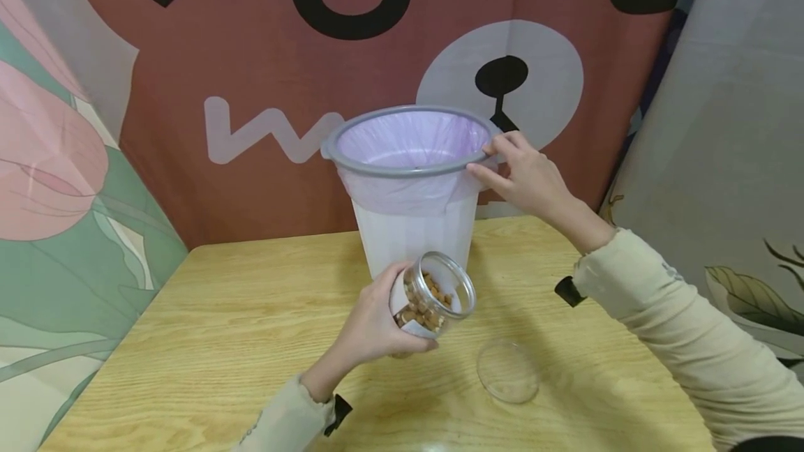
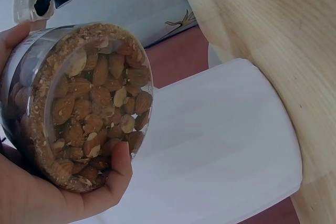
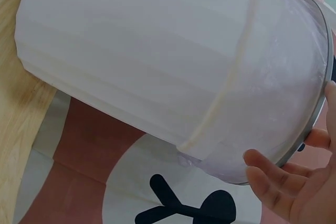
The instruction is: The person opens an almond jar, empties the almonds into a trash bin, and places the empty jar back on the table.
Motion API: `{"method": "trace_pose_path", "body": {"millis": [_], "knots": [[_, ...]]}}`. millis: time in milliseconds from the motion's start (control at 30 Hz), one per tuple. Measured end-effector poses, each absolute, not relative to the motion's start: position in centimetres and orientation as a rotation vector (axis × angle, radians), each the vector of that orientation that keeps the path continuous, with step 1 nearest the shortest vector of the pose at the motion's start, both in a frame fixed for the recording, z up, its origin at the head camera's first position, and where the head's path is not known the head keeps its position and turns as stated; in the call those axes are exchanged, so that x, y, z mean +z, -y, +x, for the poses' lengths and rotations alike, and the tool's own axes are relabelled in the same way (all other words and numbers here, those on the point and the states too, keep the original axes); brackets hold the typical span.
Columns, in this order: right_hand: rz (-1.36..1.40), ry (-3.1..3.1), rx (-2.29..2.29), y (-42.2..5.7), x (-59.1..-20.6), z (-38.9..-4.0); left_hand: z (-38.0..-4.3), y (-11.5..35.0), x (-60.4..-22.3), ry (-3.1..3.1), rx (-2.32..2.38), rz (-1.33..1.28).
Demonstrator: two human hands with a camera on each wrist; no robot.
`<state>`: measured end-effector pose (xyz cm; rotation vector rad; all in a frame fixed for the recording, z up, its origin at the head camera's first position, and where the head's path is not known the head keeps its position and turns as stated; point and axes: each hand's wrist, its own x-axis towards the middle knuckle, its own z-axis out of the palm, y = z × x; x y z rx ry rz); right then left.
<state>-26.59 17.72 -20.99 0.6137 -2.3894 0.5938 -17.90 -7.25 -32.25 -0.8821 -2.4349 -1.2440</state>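
Behind the worktop [image 1: 251, 312], a backdrop [image 1: 264, 75] with a cartoon print is hanging. On the wood a white bin [image 1: 414, 239] is standing, with a thin purple bag [image 1: 402, 194] lining it and folding over its grey rim [image 1: 402, 173].

Our left grip [image 1: 375, 319] is curling round a clear jar [image 1: 423, 305] and holding it tilted, its uncovered mouth facing up and to the right. We are holding it just in front of the bin, outside it and lower than the rim. Almonds [image 2: 100, 108] are showing through its base in the left wrist view. Our right grip [image 1: 527, 176] is pinching the rim at the bin's right side. To the right of the jar and apart from it, the clear lid [image 1: 507, 372] is lying on the worktop.

As we are judging it, we are at the stage of readying the opened jar while steadying the bin; no almonds are leaving the mouth. The next move is probably calling for lifting the jar above the rim before tipping it further, with our right grip holding firm so that the bag is not slipping.
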Motion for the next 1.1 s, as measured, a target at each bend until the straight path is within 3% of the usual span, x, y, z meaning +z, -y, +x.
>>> {"method": "trace_pose_path", "body": {"millis": [1100], "knots": [[0.546,2.393,0.575,-17.3,-20.8,-26.3,-18.0,9.6,-28.9,2.184,-1.361,-0.807]]}}
